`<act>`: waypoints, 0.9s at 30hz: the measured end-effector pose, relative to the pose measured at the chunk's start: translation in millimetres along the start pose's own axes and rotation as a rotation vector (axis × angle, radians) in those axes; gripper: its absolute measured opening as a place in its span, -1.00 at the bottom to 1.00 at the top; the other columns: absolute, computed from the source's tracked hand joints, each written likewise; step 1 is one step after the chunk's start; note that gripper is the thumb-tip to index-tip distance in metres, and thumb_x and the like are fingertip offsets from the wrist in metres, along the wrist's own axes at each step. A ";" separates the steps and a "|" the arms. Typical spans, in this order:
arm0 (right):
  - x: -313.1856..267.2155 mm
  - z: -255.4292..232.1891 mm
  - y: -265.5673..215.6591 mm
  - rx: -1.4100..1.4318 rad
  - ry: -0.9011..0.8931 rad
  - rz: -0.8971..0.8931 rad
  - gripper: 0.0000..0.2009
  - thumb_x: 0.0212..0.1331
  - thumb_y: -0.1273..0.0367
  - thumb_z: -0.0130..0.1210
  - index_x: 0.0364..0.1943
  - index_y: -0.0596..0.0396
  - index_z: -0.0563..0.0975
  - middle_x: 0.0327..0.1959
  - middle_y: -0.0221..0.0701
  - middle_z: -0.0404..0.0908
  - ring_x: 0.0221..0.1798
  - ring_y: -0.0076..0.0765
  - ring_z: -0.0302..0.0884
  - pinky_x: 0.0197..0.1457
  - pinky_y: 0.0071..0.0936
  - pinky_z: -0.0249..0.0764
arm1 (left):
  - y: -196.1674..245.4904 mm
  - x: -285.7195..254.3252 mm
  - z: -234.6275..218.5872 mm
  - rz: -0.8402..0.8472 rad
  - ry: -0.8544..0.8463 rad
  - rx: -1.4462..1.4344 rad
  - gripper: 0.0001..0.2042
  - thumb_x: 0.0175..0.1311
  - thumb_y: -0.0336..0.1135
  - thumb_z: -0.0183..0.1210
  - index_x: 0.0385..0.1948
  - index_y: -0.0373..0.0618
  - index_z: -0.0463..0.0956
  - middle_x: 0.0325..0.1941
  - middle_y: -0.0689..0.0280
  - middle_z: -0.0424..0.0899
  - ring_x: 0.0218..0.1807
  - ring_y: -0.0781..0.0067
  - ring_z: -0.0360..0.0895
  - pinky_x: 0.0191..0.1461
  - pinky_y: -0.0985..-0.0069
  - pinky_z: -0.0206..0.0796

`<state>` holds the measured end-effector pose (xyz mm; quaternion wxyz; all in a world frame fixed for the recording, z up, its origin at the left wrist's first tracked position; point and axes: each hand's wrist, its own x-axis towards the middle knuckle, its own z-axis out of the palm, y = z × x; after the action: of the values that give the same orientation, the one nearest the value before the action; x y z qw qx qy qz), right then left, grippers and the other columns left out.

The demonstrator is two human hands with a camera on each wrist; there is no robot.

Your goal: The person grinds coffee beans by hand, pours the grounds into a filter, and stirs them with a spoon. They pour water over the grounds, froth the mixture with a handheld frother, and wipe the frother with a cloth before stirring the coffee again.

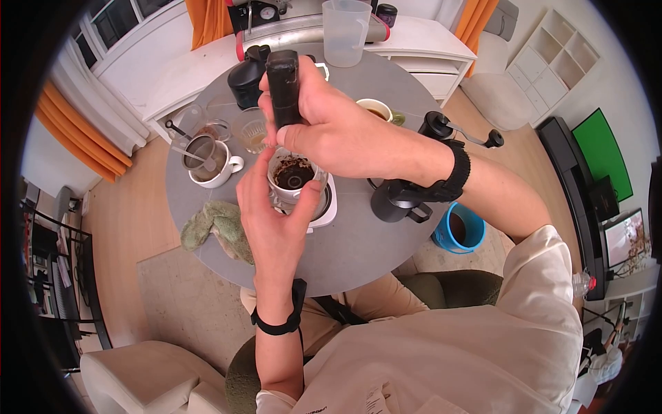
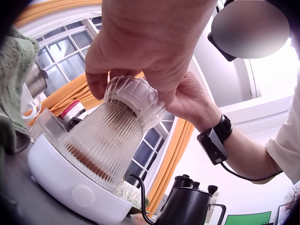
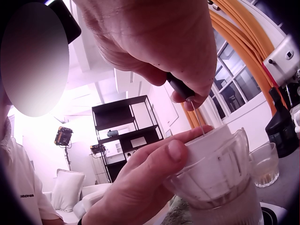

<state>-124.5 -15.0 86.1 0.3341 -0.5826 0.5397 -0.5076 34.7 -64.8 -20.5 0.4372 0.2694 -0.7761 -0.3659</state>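
Head view: white-walled vessel (image 1: 288, 196), inside speckled with dark brown grounds (image 1: 291, 168).

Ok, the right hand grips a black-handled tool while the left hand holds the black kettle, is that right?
Not quite: the left hand holds the clear dripper, not the black kettle, as the right wrist view shows. The right hand does grip the black-handled tool.

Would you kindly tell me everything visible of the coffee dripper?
The coffee dripper has a clear, ribbed body and a white lining holding dark coffee grounds, some stuck to its wall. Open side up, it sits on the ribbed carafe, in the grip of the left hand. Whether the needle-like tool touches it is unclear.
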 end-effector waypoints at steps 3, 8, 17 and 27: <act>0.1 1.2 0.1 0.009 -0.002 0.013 -0.49 0.32 0.70 -0.03 0.32 0.19 0.13 0.10 -0.33 0.37 0.10 -0.40 0.51 0.29 -0.29 0.51 | -1.5 -0.3 0.3 0.008 0.004 0.000 -0.28 0.14 -0.24 0.53 0.37 -0.25 0.47 0.28 0.05 0.61 0.35 0.03 0.46 0.40 0.17 0.33; 0.2 1.1 -0.2 -0.006 -0.007 0.012 -0.48 0.33 0.69 -0.03 0.33 0.19 0.13 0.10 -0.34 0.37 0.11 -0.40 0.51 0.29 -0.28 0.51 | 0.1 -0.1 -0.9 -0.001 -0.008 0.006 -0.28 0.15 -0.23 0.53 0.37 -0.24 0.47 0.28 0.05 0.61 0.35 0.04 0.45 0.41 0.17 0.32; 1.3 0.6 0.3 0.001 -0.013 0.020 -0.49 0.32 0.69 -0.03 0.31 0.19 0.13 0.10 -0.34 0.38 0.11 -0.41 0.51 0.29 -0.29 0.51 | -3.8 -0.3 -1.5 0.030 -0.002 0.068 -0.27 0.19 -0.15 0.52 0.39 -0.23 0.48 0.21 0.14 0.61 0.16 0.27 0.51 0.25 0.35 0.35; 0.5 -0.3 0.3 0.011 -0.005 0.013 -0.51 0.32 0.70 -0.02 0.29 0.20 0.15 0.10 -0.33 0.39 0.10 -0.40 0.52 0.28 -0.30 0.52 | 1.9 0.4 -1.0 -0.001 -0.003 0.014 -0.28 0.15 -0.21 0.54 0.36 -0.25 0.48 0.29 0.05 0.62 0.35 0.03 0.47 0.40 0.17 0.34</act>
<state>-125.0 -15.5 86.0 0.3419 -0.5785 0.5397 -0.5071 35.2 -64.3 -18.4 0.4339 0.2722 -0.7793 -0.3609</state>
